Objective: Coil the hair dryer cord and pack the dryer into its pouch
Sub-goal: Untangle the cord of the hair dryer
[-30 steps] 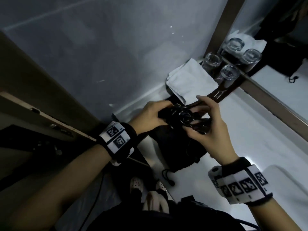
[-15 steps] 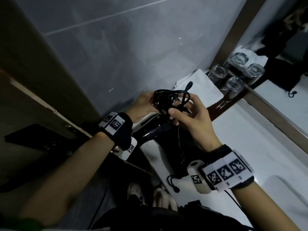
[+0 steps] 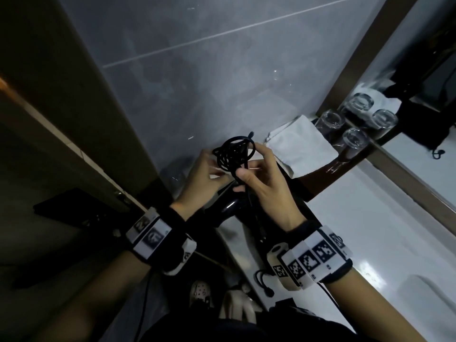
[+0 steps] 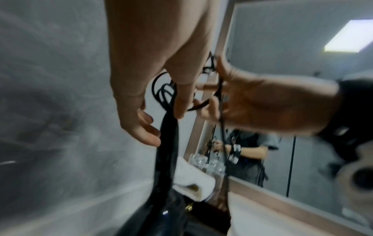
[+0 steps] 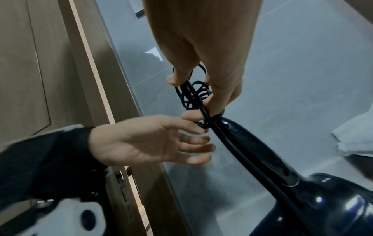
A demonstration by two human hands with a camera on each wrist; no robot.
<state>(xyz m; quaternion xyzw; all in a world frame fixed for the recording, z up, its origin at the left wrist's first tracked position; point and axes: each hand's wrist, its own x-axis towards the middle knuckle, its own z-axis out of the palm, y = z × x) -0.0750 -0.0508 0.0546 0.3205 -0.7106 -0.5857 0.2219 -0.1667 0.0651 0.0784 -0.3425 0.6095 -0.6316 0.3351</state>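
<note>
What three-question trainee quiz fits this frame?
1. True or false: the right hand is empty.
2. What stands beside the folded white towel? A. upturned glasses B. bottles C. soap bars
3. Short answer: which appliance does the black cord coil run to?

Key: 1 false, it pinches the cord coil. 2 A. 3 the hair dryer.
</note>
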